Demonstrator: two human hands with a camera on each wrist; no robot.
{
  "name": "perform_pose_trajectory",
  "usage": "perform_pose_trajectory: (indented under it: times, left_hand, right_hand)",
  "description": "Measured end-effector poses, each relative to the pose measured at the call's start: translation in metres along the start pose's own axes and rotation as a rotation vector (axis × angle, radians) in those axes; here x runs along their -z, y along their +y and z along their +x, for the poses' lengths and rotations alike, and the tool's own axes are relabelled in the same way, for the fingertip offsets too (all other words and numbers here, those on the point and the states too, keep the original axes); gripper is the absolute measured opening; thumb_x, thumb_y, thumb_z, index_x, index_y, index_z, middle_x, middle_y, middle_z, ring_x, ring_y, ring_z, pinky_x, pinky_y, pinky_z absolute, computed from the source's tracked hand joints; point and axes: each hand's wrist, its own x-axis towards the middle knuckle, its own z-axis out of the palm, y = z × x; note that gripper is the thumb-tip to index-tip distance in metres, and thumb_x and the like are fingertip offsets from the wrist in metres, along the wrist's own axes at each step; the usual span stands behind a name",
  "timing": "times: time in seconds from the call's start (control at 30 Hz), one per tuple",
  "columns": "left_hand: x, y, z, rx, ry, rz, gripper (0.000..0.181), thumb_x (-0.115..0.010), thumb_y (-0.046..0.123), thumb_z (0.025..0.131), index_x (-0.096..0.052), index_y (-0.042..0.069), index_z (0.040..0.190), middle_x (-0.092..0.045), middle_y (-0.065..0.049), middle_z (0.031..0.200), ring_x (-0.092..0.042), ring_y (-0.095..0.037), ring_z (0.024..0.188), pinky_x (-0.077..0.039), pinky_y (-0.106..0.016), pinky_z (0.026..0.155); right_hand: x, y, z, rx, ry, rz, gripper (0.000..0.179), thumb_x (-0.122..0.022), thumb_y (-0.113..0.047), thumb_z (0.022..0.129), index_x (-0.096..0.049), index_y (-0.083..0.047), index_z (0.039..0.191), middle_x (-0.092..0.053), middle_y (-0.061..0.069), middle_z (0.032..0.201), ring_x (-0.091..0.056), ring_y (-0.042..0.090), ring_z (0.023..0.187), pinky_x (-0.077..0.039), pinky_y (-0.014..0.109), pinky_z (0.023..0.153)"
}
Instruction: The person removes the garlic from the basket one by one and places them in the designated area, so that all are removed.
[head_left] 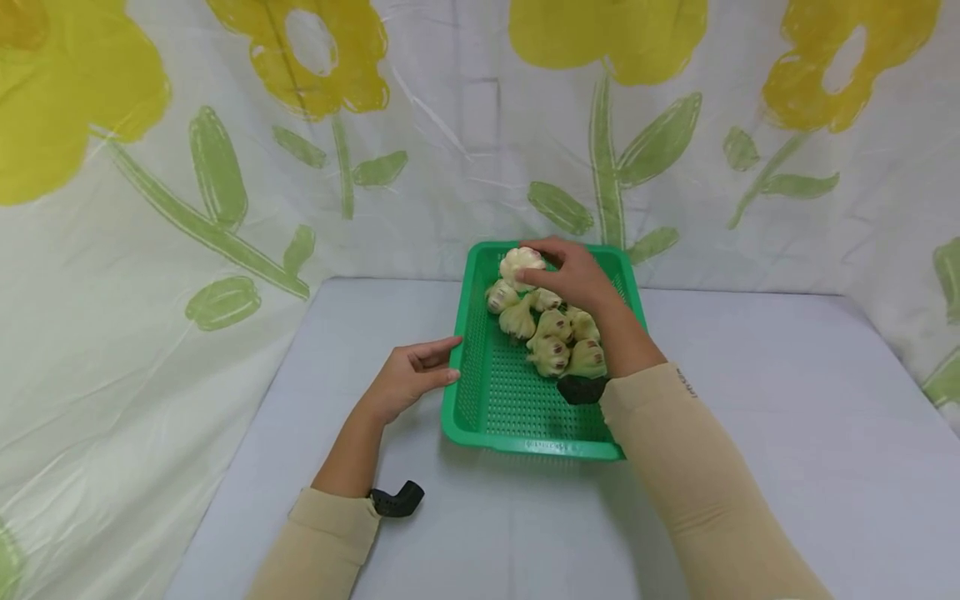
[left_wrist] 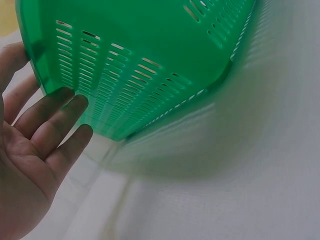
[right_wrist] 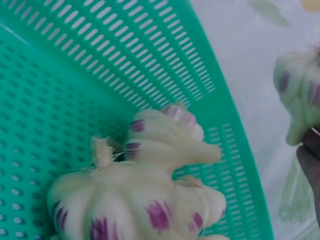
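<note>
A green plastic basket (head_left: 517,447) with slotted walls holds several garlic bulbs (head_left: 553,333), pale with purple streaks, gathered toward its far half. My right hand (head_left: 576,275) pinches one garlic bulb (head_left: 521,265) between thumb and fingers, above the basket's far left part. In the right wrist view that held bulb (right_wrist: 299,92) shows at the right edge, stem end down by a fingertip. My left hand (head_left: 405,379) is at the basket's left side, fingertips right at the rim. The left wrist view shows its fingers (left_wrist: 57,120) loosely extended along the outer slotted wall.
The basket stands on a white-covered table (head_left: 780,433). A white curtain (head_left: 465,167) printed with yellow flowers hangs close behind it. A black wrist device (head_left: 397,500) is on the left wrist, and another black device (head_left: 581,389) on the right wrist overlaps the basket.
</note>
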Motion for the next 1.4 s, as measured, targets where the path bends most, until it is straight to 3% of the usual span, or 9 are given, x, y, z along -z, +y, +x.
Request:
perform_pose_trajectory:
  times: [0.23, 0.53, 0.67, 0.77, 1.1, 1.4]
  left_hand:
    - [0.001, 0.002, 0.002, -0.003, 0.006, 0.005, 0.055, -0.075, 0.019, 0.089, -0.056, 0.011, 0.14, -0.055, -0.01, 0.143, -0.057, -0.026, 0.128, -0.055, -0.028, 0.096]
    - [-0.002, 0.0, -0.007, 0.025, 0.012, 0.01, 0.057, -0.075, 0.02, 0.088, -0.055, 0.009, 0.14, -0.055, -0.014, 0.142, -0.057, -0.027, 0.128, -0.055, -0.028, 0.095]
    - [-0.003, -0.001, -0.005, 0.011, 0.008, 0.012, 0.056, -0.075, 0.021, 0.088, -0.056, 0.01, 0.14, -0.056, -0.013, 0.142, -0.057, -0.027, 0.127, -0.055, -0.029, 0.095]
    - [-0.002, 0.0, -0.005, 0.01, 0.004, 0.019, 0.056, -0.075, 0.021, 0.088, -0.056, 0.011, 0.14, -0.056, -0.012, 0.142, -0.058, -0.026, 0.127, -0.055, -0.029, 0.095]
    - [0.003, 0.005, -0.005, -0.017, -0.019, 0.061, 0.056, -0.076, 0.024, 0.088, -0.057, 0.012, 0.139, -0.057, -0.011, 0.14, -0.059, -0.026, 0.125, -0.056, -0.029, 0.093]
    - [0.004, 0.012, -0.003, -0.032, -0.041, 0.115, 0.056, -0.076, 0.025, 0.088, -0.057, 0.011, 0.139, -0.058, -0.011, 0.14, -0.059, -0.027, 0.125, -0.057, -0.031, 0.092]
  right_hand:
    - [0.011, -0.006, -0.002, 0.04, 0.142, 0.097, 0.049, -0.068, -0.029, 0.094, -0.057, -0.014, 0.139, -0.058, 0.008, 0.137, -0.058, 0.022, 0.122, -0.054, 0.039, 0.095]
    - [0.025, -0.007, -0.013, 0.048, 0.297, 0.146, 0.047, -0.068, -0.027, 0.093, -0.06, -0.009, 0.136, -0.061, 0.009, 0.127, -0.061, 0.01, 0.103, -0.054, 0.023, 0.081]
    - [0.04, -0.007, -0.019, 0.083, 0.371, 0.182, 0.045, -0.07, -0.023, 0.093, -0.061, -0.005, 0.133, -0.062, 0.011, 0.126, -0.062, 0.009, 0.101, -0.055, 0.017, 0.078]
    - [0.056, -0.003, -0.026, 0.078, 0.376, 0.137, 0.046, -0.069, -0.026, 0.093, -0.061, -0.007, 0.135, -0.061, 0.01, 0.127, -0.061, 0.009, 0.103, -0.054, 0.015, 0.079]
    - [0.117, 0.03, -0.059, -0.101, 0.397, -0.051, 0.06, -0.066, -0.041, 0.094, -0.051, -0.011, 0.144, -0.055, 0.011, 0.141, -0.057, 0.004, 0.112, -0.05, 0.01, 0.08]
    - [0.131, 0.081, -0.093, -0.304, 0.408, -0.107, 0.072, -0.061, -0.056, 0.091, -0.046, -0.014, 0.148, -0.051, 0.014, 0.146, -0.051, 0.017, 0.123, -0.046, 0.01, 0.083]
